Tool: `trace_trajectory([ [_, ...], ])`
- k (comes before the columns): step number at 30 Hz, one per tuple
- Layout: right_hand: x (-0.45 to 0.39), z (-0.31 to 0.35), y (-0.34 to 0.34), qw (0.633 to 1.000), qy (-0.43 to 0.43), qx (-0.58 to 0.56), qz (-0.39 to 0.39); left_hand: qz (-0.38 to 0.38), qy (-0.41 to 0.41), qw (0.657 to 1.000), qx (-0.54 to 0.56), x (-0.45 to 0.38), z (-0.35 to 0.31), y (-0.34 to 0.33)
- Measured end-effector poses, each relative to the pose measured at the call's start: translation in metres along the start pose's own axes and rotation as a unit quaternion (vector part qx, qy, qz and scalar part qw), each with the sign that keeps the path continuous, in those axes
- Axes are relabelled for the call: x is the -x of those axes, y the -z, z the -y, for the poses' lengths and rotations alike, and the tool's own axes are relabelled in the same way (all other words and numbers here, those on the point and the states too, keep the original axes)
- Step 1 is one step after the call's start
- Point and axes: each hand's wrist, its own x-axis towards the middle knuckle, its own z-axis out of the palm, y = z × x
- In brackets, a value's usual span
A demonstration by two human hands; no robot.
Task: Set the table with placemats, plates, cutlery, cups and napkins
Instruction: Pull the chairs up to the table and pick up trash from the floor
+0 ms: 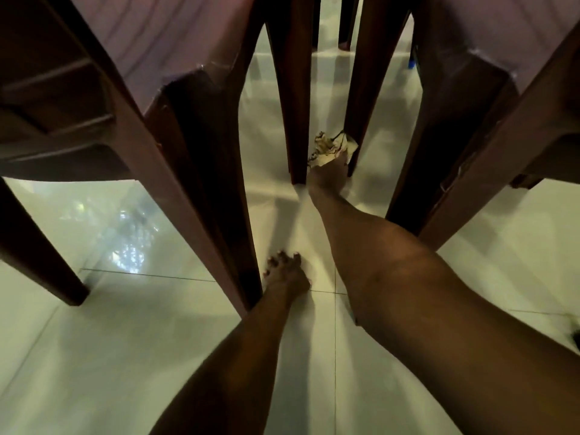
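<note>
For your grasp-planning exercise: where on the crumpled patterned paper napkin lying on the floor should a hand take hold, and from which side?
Grip the near, bunched edge of the napkin, coming from the camera side along the gap between the chair legs. The legs flank it left and right. The right hand already reaches in that way.

The view looks down beneath furniture. The floor (125, 356) is laid with large pale glossy tiles with thin dark joints. A bright, broken patch of reflected light (131, 243) lies on the tiles at left. Dark brown chairs stand on both sides: the left chair (62, 120) shows its seat underside and slats, with one leg (40, 265) resting on the tiles; the right chair (502, 146) is seen at an angle. Two narrower brown legs (292, 105) stand between them. A purplish cloth (163, 42) hangs down behind the chairs. A small blue object (411, 62) sits at the far right; it cannot be identified.
</note>
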Motion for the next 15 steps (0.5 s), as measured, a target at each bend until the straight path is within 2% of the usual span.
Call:
trace_trajectory([
  [3,0.026,0.001,0.015,1.000,-0.015,0.010,0.002,-0.049,0.009,0.987,0.151,0.022,-0.007,0.017],
  [6,0.061,0.001,0.043,0.997,-0.038,0.028,0.055,-0.117,0.017,0.949,0.293,0.063,-0.019,0.035],
  [10,0.112,0.013,0.088,0.986,-0.060,0.086,0.133,-0.070,0.031,0.872,0.484,0.122,-0.025,0.049],
  [13,0.151,0.044,0.131,0.978,-0.055,0.109,0.171,-0.034,0.061,0.828,0.556,0.185,-0.024,0.063],
  [15,0.179,0.073,0.166,0.970,-0.069,0.125,0.198,-0.029,0.071,0.814,0.576,0.242,-0.024,0.081],
])
